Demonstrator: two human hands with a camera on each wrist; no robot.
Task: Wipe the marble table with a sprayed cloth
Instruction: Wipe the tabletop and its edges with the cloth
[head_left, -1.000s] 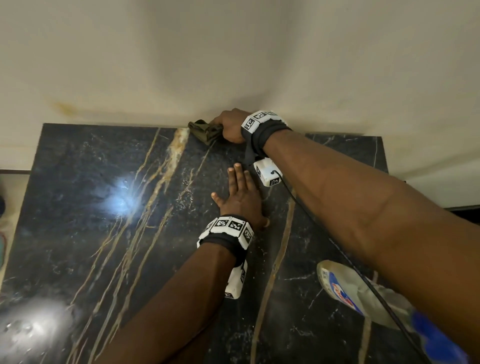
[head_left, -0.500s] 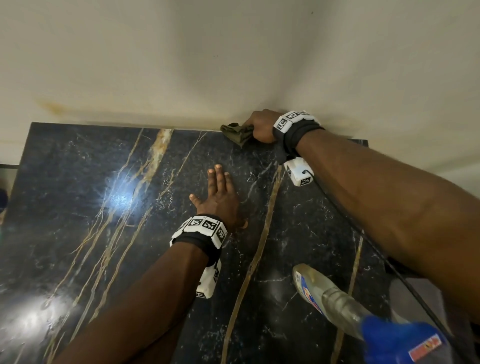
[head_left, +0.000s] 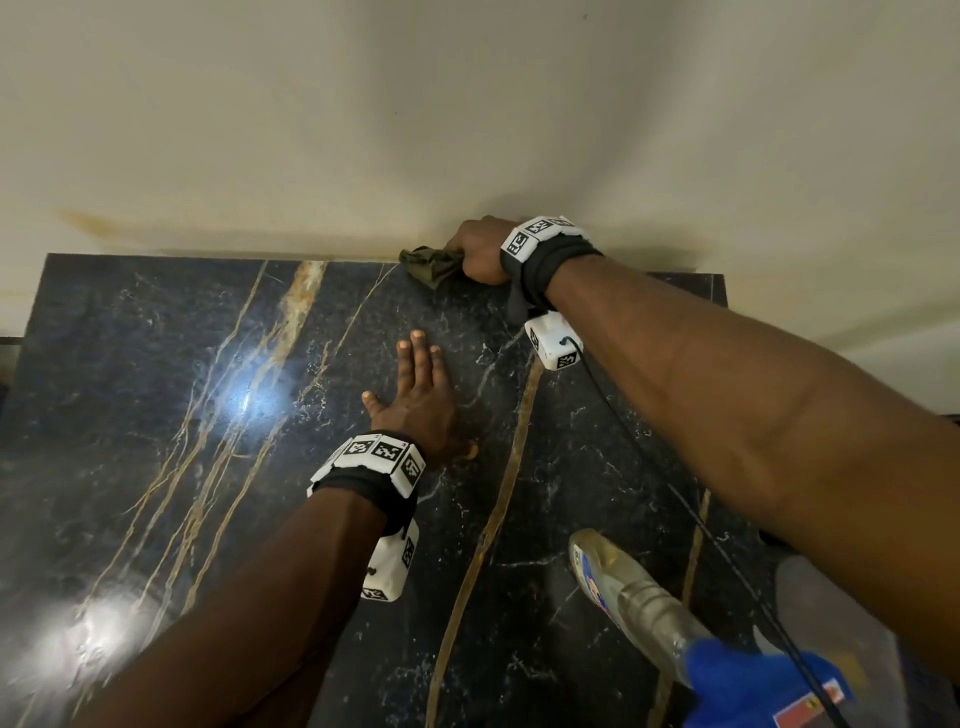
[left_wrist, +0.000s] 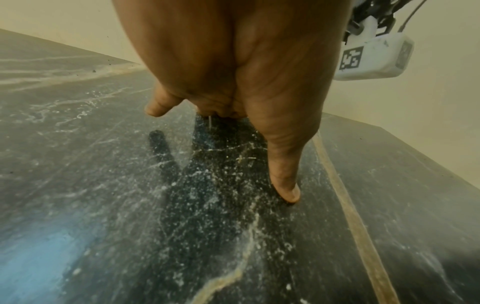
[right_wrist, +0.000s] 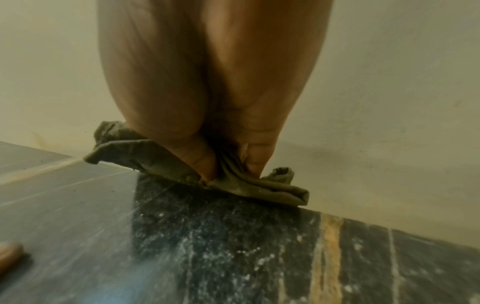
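At the upper middle of the head view, the right hand (head_left: 480, 252) pinches a bunched olive cloth (head_left: 431, 264) against the marble table (head_left: 156, 395) at the wall; the cloth sticks out left of the fingers. The left hand (head_left: 421, 400) lies flat mid-frame, fingers straight. A spray bottle (head_left: 639, 603) lies at lower right.

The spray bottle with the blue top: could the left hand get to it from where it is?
Probably yes. The left hand lies flat on the marble table, holding nothing, and the spray bottle stands close by. Only bare marble shows between them, though the right forearm crosses above.
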